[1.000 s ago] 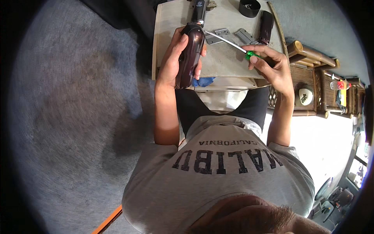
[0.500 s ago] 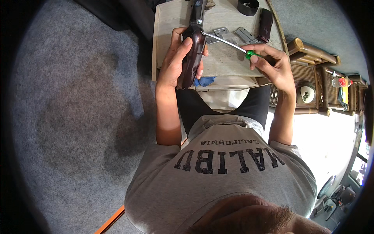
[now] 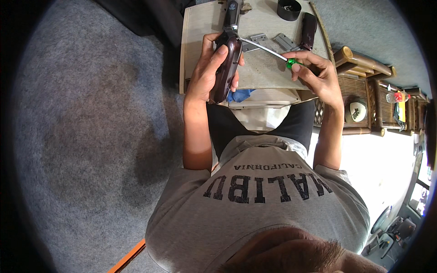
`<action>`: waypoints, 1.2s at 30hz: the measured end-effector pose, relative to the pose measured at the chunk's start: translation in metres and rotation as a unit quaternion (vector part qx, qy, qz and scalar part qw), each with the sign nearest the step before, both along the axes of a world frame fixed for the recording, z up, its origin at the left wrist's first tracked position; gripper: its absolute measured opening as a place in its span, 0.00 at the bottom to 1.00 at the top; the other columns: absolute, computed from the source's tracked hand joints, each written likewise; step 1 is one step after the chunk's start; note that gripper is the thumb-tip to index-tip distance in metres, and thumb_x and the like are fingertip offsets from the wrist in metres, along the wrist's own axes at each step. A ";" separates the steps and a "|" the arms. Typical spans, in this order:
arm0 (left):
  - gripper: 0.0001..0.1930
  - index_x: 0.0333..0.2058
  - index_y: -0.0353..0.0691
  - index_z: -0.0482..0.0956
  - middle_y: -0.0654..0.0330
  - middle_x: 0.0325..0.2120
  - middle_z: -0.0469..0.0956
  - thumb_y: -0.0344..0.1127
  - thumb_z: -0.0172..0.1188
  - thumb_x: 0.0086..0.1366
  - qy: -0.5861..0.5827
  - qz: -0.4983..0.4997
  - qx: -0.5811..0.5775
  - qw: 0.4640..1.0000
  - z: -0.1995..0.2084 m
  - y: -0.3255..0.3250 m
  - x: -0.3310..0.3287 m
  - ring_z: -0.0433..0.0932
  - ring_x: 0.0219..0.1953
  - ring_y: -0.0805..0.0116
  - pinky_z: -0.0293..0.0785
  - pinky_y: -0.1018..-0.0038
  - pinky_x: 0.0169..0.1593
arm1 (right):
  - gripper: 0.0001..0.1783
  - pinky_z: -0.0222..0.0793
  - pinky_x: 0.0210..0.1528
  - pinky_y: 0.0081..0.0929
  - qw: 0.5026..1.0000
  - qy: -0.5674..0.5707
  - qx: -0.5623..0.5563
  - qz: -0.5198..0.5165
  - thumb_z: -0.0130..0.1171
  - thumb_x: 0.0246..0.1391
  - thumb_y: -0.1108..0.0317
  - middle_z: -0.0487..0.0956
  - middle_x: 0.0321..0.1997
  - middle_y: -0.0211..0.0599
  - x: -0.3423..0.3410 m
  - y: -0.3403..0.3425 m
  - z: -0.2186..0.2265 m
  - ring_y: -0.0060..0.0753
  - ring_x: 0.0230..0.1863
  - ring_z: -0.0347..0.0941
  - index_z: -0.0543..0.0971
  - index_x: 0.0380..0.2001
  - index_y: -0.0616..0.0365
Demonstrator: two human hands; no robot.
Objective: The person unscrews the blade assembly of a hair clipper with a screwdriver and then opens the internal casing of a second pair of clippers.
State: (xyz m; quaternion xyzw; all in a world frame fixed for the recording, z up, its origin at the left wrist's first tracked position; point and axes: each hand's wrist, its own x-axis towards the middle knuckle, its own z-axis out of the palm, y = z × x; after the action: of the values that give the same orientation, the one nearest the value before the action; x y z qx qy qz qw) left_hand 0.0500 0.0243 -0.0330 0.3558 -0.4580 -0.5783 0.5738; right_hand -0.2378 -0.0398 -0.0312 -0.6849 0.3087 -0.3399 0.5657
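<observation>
My left hand (image 3: 203,76) grips a long, dark maroon casing with a black upper section (image 3: 224,81). Its thumb lies along the front, and fingertips show at the right side. From the right, my right hand (image 3: 320,75) pinches the green handle of a screwdriver (image 3: 264,49) between thumb and fingers. The metal shaft slants up to the left, and its tip meets the casing near the joint with the black section. Whether the tip sits in a screw is too small to tell. Behind the shaft lie a grey metal plate with holes (image 3: 256,42) and another grey metal piece (image 3: 285,42).
On the pale wooden table (image 3: 268,77) stand a round black container (image 3: 289,10) with small bits inside and a maroon part (image 3: 309,31). Blue cloth (image 3: 240,95) shows below the front edge. To the right are bamboo seats (image 3: 358,88) holding a cap (image 3: 356,111) and a bottle (image 3: 397,97).
Both hands keep their holds, and the screwdriver tip stays at the same spot on the casing. The view has shifted very slightly.
</observation>
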 end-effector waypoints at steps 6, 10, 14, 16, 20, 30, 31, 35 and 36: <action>0.20 0.58 0.46 0.60 0.49 0.36 0.79 0.50 0.54 0.79 -0.009 0.004 -0.002 1.000 0.002 0.000 0.000 0.78 0.18 0.68 0.76 0.72 0.19 | 0.17 0.72 0.41 0.18 1.000 -0.004 -0.011 0.000 0.64 0.63 0.72 0.86 0.39 0.31 -0.001 0.000 -0.003 0.17 0.34 0.76 0.85 0.54 0.62; 0.21 0.58 0.46 0.60 0.49 0.36 0.78 0.51 0.54 0.79 -0.010 -0.001 -0.008 1.000 0.001 0.000 0.000 0.78 0.18 0.68 0.76 0.72 0.19 | 0.16 0.72 0.40 0.18 1.000 -0.016 -0.013 0.001 0.65 0.63 0.72 0.86 0.40 0.31 0.000 0.000 -0.004 0.17 0.34 0.76 0.85 0.53 0.62; 0.21 0.58 0.46 0.60 0.49 0.36 0.78 0.51 0.54 0.79 -0.009 0.000 -0.001 1.000 0.002 0.000 -0.001 0.78 0.18 0.68 0.76 0.72 0.19 | 0.15 0.72 0.41 0.19 1.000 -0.014 -0.014 -0.001 0.65 0.63 0.71 0.85 0.39 0.31 0.000 0.000 -0.003 0.17 0.34 0.76 0.86 0.52 0.62; 0.21 0.58 0.46 0.60 0.49 0.36 0.78 0.51 0.54 0.79 -0.008 0.000 -0.002 1.000 0.001 0.000 0.000 0.78 0.18 0.68 0.76 0.72 0.19 | 0.15 0.72 0.41 0.19 1.000 -0.011 -0.011 -0.003 0.65 0.63 0.70 0.85 0.38 0.31 0.000 0.000 -0.003 0.17 0.34 0.76 0.86 0.52 0.62; 0.20 0.58 0.46 0.60 0.49 0.36 0.78 0.50 0.54 0.79 -0.007 -0.004 0.001 1.000 0.001 0.000 -0.001 0.78 0.18 0.68 0.77 0.72 0.19 | 0.15 0.72 0.40 0.19 1.000 -0.017 -0.003 0.002 0.66 0.63 0.70 0.85 0.38 0.31 0.000 -0.001 -0.004 0.17 0.34 0.76 0.86 0.52 0.62; 0.18 0.57 0.49 0.60 0.49 0.36 0.78 0.48 0.54 0.79 -0.004 0.012 0.007 1.000 -0.001 -0.002 -0.002 0.79 0.19 0.68 0.77 0.72 0.20 | 0.16 0.69 0.39 0.17 1.000 0.004 0.010 -0.009 0.65 0.64 0.70 0.83 0.32 0.27 0.003 -0.001 0.000 0.15 0.34 0.76 0.85 0.54 0.61; 0.18 0.57 0.49 0.60 0.50 0.35 0.78 0.48 0.54 0.79 -0.022 0.026 0.013 0.999 0.000 -0.002 -0.003 0.79 0.19 0.68 0.78 0.72 0.20 | 0.16 0.69 0.39 0.17 1.000 0.005 0.010 -0.009 0.65 0.64 0.70 0.83 0.32 0.27 0.003 -0.002 0.001 0.15 0.34 0.76 0.85 0.54 0.61; 0.18 0.57 0.51 0.60 0.52 0.34 0.78 0.47 0.54 0.79 -0.089 0.064 0.036 0.993 0.002 -0.003 -0.008 0.79 0.19 0.70 0.77 0.72 0.19 | 0.15 0.60 0.25 0.15 0.999 0.014 0.040 0.016 0.62 0.66 0.70 0.81 0.28 0.28 -0.002 -0.013 0.010 0.11 0.23 0.69 0.85 0.53 0.61; 0.18 0.57 0.51 0.60 0.52 0.34 0.78 0.47 0.54 0.79 -0.088 0.063 0.035 0.994 0.002 -0.003 -0.008 0.79 0.19 0.70 0.77 0.72 0.19 | 0.14 0.56 0.20 0.15 0.996 0.010 0.085 0.031 0.61 0.66 0.69 0.81 0.27 0.28 -0.004 -0.017 0.012 0.09 0.18 0.65 0.86 0.52 0.60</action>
State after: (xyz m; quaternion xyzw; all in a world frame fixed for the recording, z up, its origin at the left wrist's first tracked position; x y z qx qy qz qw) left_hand 0.0423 0.0208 -0.0308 0.4530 -0.4632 -0.5231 0.5537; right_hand -0.2421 -0.0565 -0.0193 -0.6471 0.3209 -0.2879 0.6288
